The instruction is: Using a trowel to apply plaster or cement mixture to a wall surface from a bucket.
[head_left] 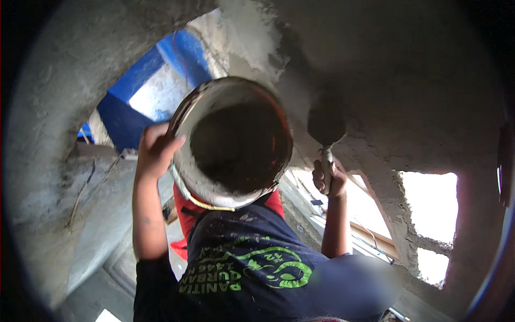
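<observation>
My left hand (155, 151) grips the rim of a round bucket (206, 185). The bucket is smeared with pale plaster, dark inside, and held up in front of my chest. A thin yellowish wire handle (206, 205) hangs along its lower edge. My right hand (329, 178) is closed on the handle of a tool. The tool's dark rounded head (325, 123) rests against the grey plastered wall (407, 96). Whether it is a brush or a trowel is unclear. My dark printed shirt (252, 263) fills the lower middle.
Rough grey plaster curves around the whole view, with a whiter patch (249, 32) at the top. A blue sheet (139, 80) shows through a gap at upper left. Bright block openings (432, 206) pierce the wall at right. Red fabric (188, 212) lies under the bucket.
</observation>
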Tool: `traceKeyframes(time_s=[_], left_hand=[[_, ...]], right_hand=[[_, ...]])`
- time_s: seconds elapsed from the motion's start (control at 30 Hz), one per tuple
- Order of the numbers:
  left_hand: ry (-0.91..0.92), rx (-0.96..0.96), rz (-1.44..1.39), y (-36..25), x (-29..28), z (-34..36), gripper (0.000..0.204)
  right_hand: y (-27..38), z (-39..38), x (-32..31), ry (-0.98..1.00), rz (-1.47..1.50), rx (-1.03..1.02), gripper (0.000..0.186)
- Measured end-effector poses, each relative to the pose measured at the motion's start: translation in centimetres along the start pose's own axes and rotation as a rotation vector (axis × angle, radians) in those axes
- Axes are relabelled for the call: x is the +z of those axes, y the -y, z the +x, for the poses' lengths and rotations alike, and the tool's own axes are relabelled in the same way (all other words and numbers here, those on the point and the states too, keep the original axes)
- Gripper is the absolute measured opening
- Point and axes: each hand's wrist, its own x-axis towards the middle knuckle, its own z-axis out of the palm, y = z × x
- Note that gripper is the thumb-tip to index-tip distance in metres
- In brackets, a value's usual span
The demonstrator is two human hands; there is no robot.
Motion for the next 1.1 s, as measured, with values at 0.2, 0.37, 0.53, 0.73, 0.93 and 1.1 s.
traceKeyframes(time_s=[0.2,0.37,0.53,0.73,0.93,1.1], left_hand=[[0.155,0.137,0.066,-3.5,2.3,0.3,0.023],[0.115,0.182,0.154,-5.3,4.5,-0.1,0.015],[0.117,0.310,0.210,-7.8,6.0,-0.3,0.013],[0.170,0.361,0.321,-6.9,6.7,-0.8,0.014],[0.103,0.353,0.169,-7.4,6.7,-0.9,0.023],[0.094,0.363,0.255,-6.6,5.9,-0.8,0.031]], right_hand=[[8.0,0.4,5.7,-0.178,-1.357,0.093,0.039],[11.1,3.3,12.9,0.155,-2.024,0.063,0.027],[8.8,8.0,17.3,0.538,-2.361,0.420,0.018],[4.7,10.0,16.9,0.713,-2.146,0.156,0.015],[4.6,11.8,16.0,0.976,-1.897,0.171,0.023],[4.1,12.3,8.5,0.881,-1.364,0.295,0.031]])
